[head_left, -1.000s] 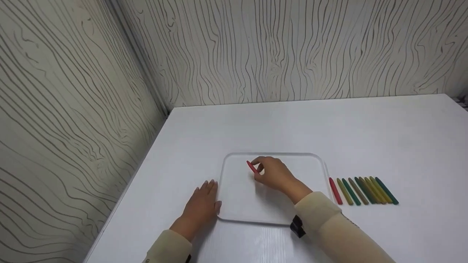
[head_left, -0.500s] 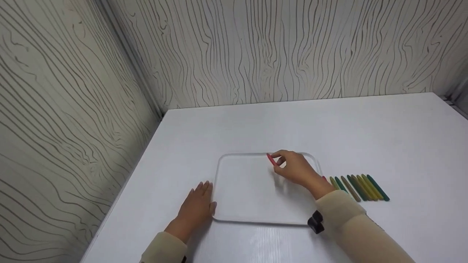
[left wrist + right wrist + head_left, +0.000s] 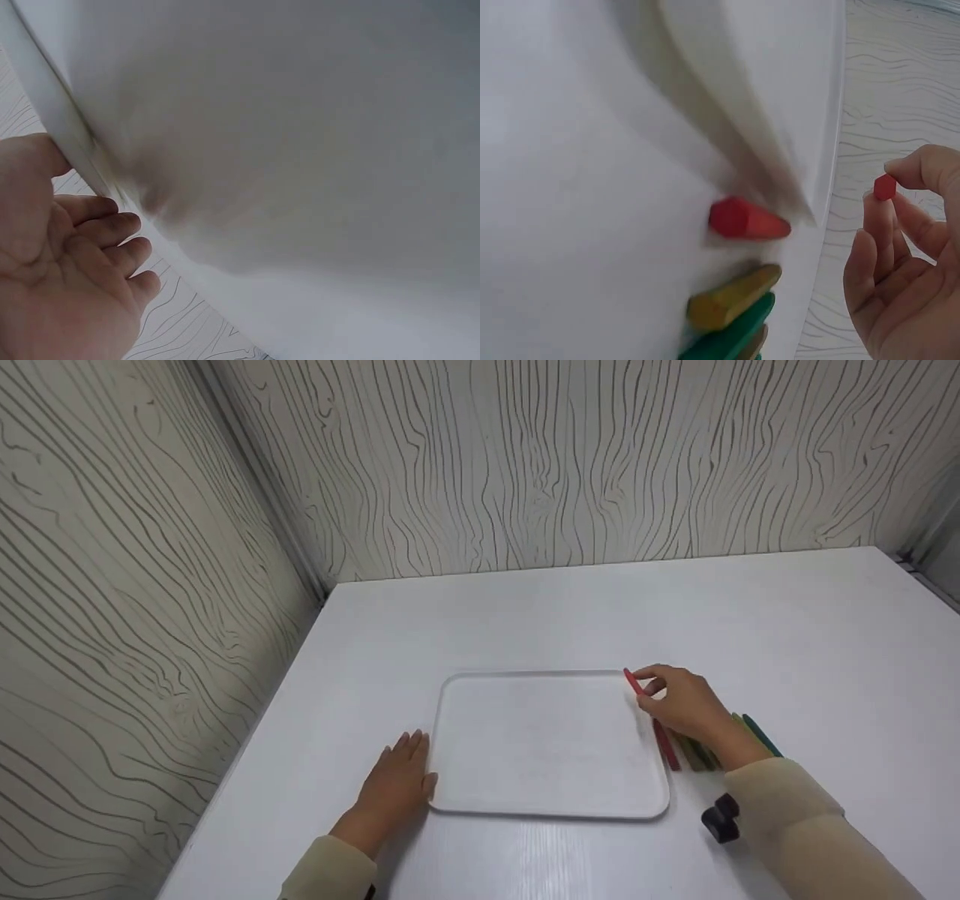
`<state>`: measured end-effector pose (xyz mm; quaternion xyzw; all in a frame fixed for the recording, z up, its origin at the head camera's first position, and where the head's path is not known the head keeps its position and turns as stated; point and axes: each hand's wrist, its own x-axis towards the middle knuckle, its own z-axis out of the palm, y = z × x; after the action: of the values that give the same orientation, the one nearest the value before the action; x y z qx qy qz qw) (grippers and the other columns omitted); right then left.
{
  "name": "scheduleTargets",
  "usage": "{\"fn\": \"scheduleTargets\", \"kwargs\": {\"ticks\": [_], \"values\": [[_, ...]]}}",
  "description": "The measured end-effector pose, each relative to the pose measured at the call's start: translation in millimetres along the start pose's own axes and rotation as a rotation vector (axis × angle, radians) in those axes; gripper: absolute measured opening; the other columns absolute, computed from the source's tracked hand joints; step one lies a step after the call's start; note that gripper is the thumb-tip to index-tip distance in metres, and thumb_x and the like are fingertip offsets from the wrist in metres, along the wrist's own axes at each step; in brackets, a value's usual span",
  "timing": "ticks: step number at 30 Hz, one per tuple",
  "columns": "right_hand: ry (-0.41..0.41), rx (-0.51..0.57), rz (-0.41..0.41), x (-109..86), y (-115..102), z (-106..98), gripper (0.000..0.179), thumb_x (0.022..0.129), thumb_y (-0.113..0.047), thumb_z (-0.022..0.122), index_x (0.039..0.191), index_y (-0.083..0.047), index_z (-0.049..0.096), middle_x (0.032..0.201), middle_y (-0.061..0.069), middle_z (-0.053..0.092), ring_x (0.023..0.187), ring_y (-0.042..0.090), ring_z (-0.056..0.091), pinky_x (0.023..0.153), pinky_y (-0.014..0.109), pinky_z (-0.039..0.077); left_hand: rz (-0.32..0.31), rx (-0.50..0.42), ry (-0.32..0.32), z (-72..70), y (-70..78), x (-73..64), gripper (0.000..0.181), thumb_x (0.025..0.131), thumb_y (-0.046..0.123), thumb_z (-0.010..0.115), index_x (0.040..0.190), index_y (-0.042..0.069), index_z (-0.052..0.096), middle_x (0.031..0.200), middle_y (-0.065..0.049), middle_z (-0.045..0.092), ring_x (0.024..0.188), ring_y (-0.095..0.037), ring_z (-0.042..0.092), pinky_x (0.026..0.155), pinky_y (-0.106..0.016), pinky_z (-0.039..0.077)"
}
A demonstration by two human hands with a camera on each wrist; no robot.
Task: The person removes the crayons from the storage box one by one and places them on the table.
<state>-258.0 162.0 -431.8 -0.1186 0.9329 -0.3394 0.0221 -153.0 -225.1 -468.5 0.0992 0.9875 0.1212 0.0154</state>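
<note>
Between thumb and fingers my right hand (image 3: pixel 684 703) pinches a red crayon (image 3: pixel 633 681), held up over the far right corner of a white tray (image 3: pixel 555 815). In the right wrist view the crayon's six-sided end (image 3: pixel 885 187) faces the camera. My left hand (image 3: pixel 391 780) lies on the table with fingers extended, its thumb at the tray's left edge. The left wrist view shows that thumb (image 3: pixel 45 154) against the edge. Another red crayon (image 3: pixel 666 746) lies beside the tray's right side, below my right hand.
Several green and yellow-brown crayons (image 3: pixel 760 733) lie in a row right of the tray, partly hidden by my right wrist. The white table (image 3: pixel 525 615) meets a wood-patterned wall (image 3: pixel 540 465) at the back, with another such panel (image 3: pixel 135 645) on the left.
My right hand has carried the red crayon rightward from over the tray's middle to its far right corner. The left hand stays by the tray's left edge. The head view has shifted slightly.
</note>
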Motion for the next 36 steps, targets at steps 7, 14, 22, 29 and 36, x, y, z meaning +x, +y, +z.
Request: {"fn": "scheduleTargets", "kwargs": {"ticks": [7, 14, 22, 29, 36], "values": [[0.013, -0.038, 0.042, -12.8, 28, -21, 0.041, 0.091, -0.016, 0.06, 0.128, 0.002, 0.054, 0.1, 0.015, 0.062, 0.075, 0.022, 0.054, 0.062, 0.031, 0.046, 0.016, -0.017, 0.017, -1.4, 0.4, -1.0, 0.053, 0.096, 0.017, 0.055, 0.137, -0.013, 0.04, 0.142, -0.027, 0.04, 0.134, -0.042, 0.032, 0.11, -0.053, 0.026], [0.02, -0.07, 0.111, -27.6, 50, -37, 0.043, 0.091, -0.016, 0.061, 0.129, 0.003, 0.052, 0.103, 0.019, 0.06, 0.079, 0.025, 0.052, 0.062, 0.032, 0.046, 0.016, -0.034, 0.014, -0.5, -0.5, -0.3, 0.053, 0.096, 0.016, 0.055, 0.137, -0.013, 0.039, 0.142, -0.028, 0.039, 0.134, -0.043, 0.031, 0.11, -0.054, 0.025], [0.03, -0.089, 0.121, -44.8, 74, -56, 0.046, 0.09, -0.017, 0.062, 0.128, 0.006, 0.051, 0.101, 0.021, 0.06, 0.08, 0.027, 0.053, 0.06, 0.03, 0.047, 0.012, -0.038, 0.015, 0.8, -1.7, -0.6, 0.053, 0.095, 0.017, 0.055, 0.137, -0.013, 0.039, 0.142, -0.027, 0.039, 0.134, -0.042, 0.031, 0.11, -0.055, 0.025], [0.035, -0.083, 0.121, -57.0, 92, -64, 0.043, 0.09, -0.011, 0.06, 0.127, 0.009, 0.051, 0.098, 0.021, 0.062, 0.071, 0.02, 0.06, 0.057, 0.031, 0.047, 0.001, -0.052, 0.001, -0.1, -0.7, -2.0, 0.054, 0.096, 0.018, 0.054, 0.138, -0.012, 0.038, 0.144, -0.026, 0.037, 0.136, -0.041, 0.029, 0.111, -0.054, 0.022], [0.013, -0.081, 0.179, -64.9, 102, -63, 0.045, 0.089, -0.013, 0.061, 0.126, 0.009, 0.051, 0.099, 0.023, 0.06, 0.074, 0.024, 0.053, 0.056, 0.031, 0.047, 0.014, -0.039, 0.011, -0.6, -0.3, -1.6, 0.053, 0.096, 0.017, 0.054, 0.137, -0.013, 0.039, 0.143, -0.027, 0.039, 0.134, -0.042, 0.031, 0.11, -0.054, 0.024]]}}
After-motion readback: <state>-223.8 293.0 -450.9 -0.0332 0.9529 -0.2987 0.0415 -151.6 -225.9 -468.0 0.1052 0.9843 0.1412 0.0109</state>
